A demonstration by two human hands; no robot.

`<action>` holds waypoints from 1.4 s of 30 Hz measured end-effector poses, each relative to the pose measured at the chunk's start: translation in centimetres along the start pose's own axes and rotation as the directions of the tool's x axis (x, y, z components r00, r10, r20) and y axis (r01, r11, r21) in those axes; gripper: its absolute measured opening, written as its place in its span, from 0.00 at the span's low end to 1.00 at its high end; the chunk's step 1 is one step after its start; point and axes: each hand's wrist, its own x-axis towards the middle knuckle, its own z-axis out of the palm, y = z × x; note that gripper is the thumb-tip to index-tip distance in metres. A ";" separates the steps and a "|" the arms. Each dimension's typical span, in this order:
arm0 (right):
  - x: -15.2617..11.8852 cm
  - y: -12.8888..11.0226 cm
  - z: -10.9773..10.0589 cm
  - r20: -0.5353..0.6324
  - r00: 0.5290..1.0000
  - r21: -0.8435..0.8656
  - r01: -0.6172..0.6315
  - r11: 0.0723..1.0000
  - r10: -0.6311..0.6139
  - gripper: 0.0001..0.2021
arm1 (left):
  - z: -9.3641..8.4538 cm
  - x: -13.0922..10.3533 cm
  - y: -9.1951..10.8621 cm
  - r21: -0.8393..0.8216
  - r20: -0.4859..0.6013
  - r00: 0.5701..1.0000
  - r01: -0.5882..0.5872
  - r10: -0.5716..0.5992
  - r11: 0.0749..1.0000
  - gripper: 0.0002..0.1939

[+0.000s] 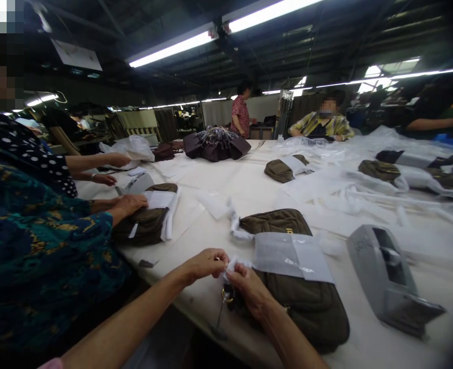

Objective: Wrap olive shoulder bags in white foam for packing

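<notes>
An olive-brown bag (pixel 299 302) lies on the white-covered table, with a band of white wrapping (pixel 293 255) taped round its middle. At the bag's left edge, my left hand (pixel 210 263) pinches a piece of white wrapping (pixel 231 265). My right hand (pixel 248 288) holds the same piece from the other side, its fingertips close to those of my left hand. Just below hangs a gold ring (pixel 227 294) with a dark strap end. More twisted white wrapping (pixel 237 225) runs along the bag's upper left side.
A grey tape dispenser (pixel 384 277) stands at the right. Left, a person's hands rest on another wrapped bag (pixel 145 220). Farther back are a dark brown pile (pixel 217 146), more wrapped bags (pixel 282 169), plastic sheets (pixel 388 143) and other people.
</notes>
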 end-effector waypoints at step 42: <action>-3.8 -11.3 -3.8 -0.274 0.849 -0.570 0.236 0.787 -0.452 0.13 | 13.2 -4.8 -5.6 -0.881 -0.423 0.862 -0.319 -0.280 0.349 0.16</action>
